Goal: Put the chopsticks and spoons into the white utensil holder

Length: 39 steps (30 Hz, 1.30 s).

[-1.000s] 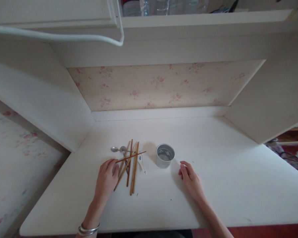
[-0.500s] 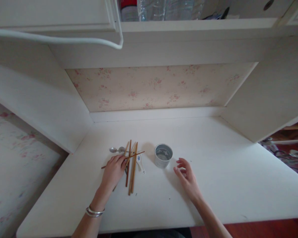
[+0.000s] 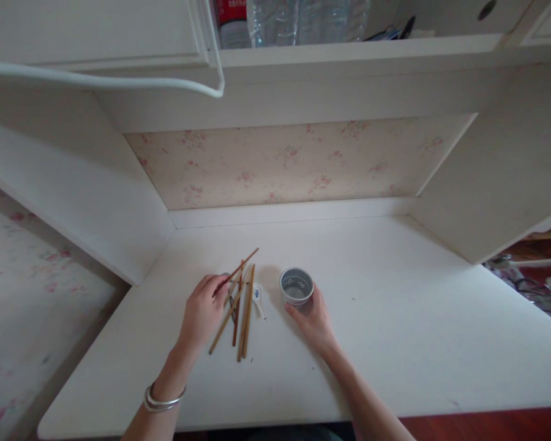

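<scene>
- The left hand (image 3: pixel 202 312) is at the left of the pile, its fingers pinching a reddish-brown chopstick (image 3: pixel 243 267) near its lower end.
- That chopstick slants up and to the right, its far tip reaching past the tops of the others.
- The right hand (image 3: pixel 316 321) grasps a grey metal cup (image 3: pixel 296 288), its fingers curved around the right side and the thumb at the near side.
- The cup stands to the right of the pile, mouth up, with small holes visible inside; its base is hidden by the hand.
- Several loose chopsticks (image 3: pixel 247 324) lie between the hands on the white surface (image 3: pixel 395 318), some crossing each other.
- A white spoon (image 3: pixel 258 298) with a blue mark lies just right of them, between the pile and the cup.
- A grey metal piece (image 3: pixel 225 275) shows beside the left fingers, mostly hidden.
- Silver bracelets (image 3: pixel 163 405) circle the left wrist.
</scene>
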Tool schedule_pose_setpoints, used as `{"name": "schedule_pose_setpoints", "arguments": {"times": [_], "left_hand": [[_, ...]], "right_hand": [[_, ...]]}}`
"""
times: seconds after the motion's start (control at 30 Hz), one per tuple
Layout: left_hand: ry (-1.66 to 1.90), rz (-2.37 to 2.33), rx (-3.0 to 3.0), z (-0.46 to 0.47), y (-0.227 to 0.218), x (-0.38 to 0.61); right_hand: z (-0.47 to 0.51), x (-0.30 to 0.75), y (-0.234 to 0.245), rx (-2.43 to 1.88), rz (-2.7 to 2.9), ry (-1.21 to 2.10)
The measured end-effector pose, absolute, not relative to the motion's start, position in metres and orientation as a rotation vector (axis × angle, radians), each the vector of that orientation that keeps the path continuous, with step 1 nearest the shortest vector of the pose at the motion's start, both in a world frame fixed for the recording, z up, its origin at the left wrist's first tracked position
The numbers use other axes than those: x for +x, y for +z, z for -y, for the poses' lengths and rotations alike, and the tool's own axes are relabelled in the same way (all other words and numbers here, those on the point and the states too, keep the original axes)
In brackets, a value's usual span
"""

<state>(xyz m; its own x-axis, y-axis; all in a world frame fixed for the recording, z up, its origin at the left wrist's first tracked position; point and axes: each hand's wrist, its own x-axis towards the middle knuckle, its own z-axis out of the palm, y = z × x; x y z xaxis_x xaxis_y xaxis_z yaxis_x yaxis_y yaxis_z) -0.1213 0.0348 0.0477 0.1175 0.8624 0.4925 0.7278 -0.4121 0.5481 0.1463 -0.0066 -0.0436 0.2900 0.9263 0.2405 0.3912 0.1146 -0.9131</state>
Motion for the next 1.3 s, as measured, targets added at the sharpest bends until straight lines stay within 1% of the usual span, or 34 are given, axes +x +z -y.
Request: {"name": "schedule_pose_setpoints", "arguments": {"times": [0.1, 0.17, 0.23, 0.3, 0.47, 0.73, 0.9, 1.03, 1.3], "left_hand": [[1.381, -1.449, 1.778, -0.033, 0.091, -0.103], [1.464, -1.233, 1.511, -0.034, 0.113, -0.085], [1.489, -1.057, 1.352, -0.038, 0.126, -0.065], [1.482, -0.958, 1.275, -0.044, 0.13, -0.044], [1.346, -0.862, 1.264, -0.061, 0.108, -0.001], [1.121, -1.102, 1.606, -0.066, 0.058, 0.021], [1.129, -1.14, 1.637, -0.065, 0.031, 0.019], [1.098, -1.14, 1.596, -0.065, 0.024, 0.018], [1.099, -1.136, 1.473, -0.057, 0.023, 0.013]], "right_hand": [[0.008, 0.145, -0.047, -1.537, 1.328, 0.57], [0.009, 0.146, -0.049, -1.537, 1.335, 0.572], [0.01, 0.147, -0.048, -1.528, 1.344, 0.575], [0.012, 0.147, -0.047, -1.516, 1.35, 0.575], [0.014, 0.148, -0.045, -1.524, 1.384, 0.584], [0.014, 0.15, -0.047, -1.519, 1.4, 0.585], [0.013, 0.15, -0.048, -1.479, 1.41, 0.576], [0.013, 0.15, -0.048, -1.485, 1.428, 0.578], [0.014, 0.15, -0.044, -1.496, 1.415, 0.591]]}}
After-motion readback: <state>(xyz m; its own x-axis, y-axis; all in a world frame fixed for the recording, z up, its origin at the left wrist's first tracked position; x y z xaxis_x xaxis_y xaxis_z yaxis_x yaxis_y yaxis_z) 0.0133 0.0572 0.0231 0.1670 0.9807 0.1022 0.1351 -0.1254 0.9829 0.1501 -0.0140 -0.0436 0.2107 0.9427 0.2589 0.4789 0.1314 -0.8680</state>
